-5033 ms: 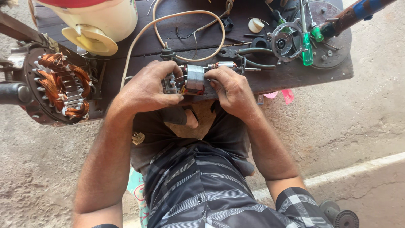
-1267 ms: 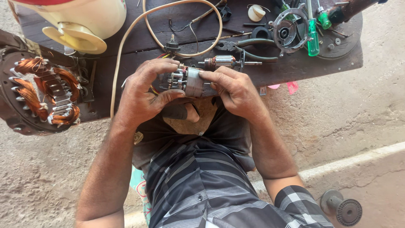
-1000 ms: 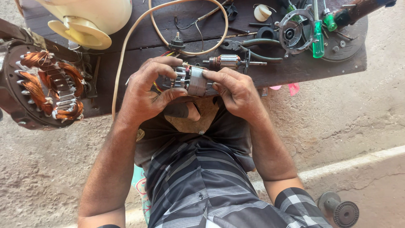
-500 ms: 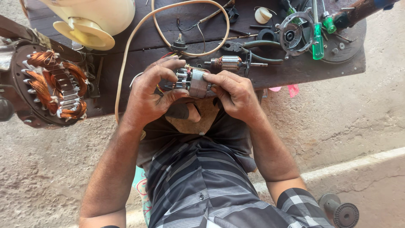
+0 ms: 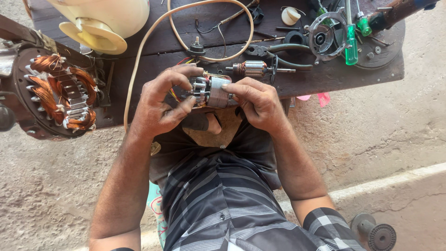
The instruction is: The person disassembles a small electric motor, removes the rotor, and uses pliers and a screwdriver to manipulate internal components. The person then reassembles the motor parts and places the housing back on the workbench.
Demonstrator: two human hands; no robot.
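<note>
While both hands close on it, the small motor stator (image 5: 213, 91) sits just above the near edge of the dark wooden board (image 5: 148, 46). Left hand (image 5: 160, 104) pinches its left end; right hand (image 5: 258, 103) clamps the metal body. Coloured wires, perhaps its leads, show underneath. Farther off lie an armature (image 5: 254, 69), pliers (image 5: 278, 50) and a green screwdriver (image 5: 351, 39); far left, a copper-wound fan stator (image 5: 60, 93).
</note>
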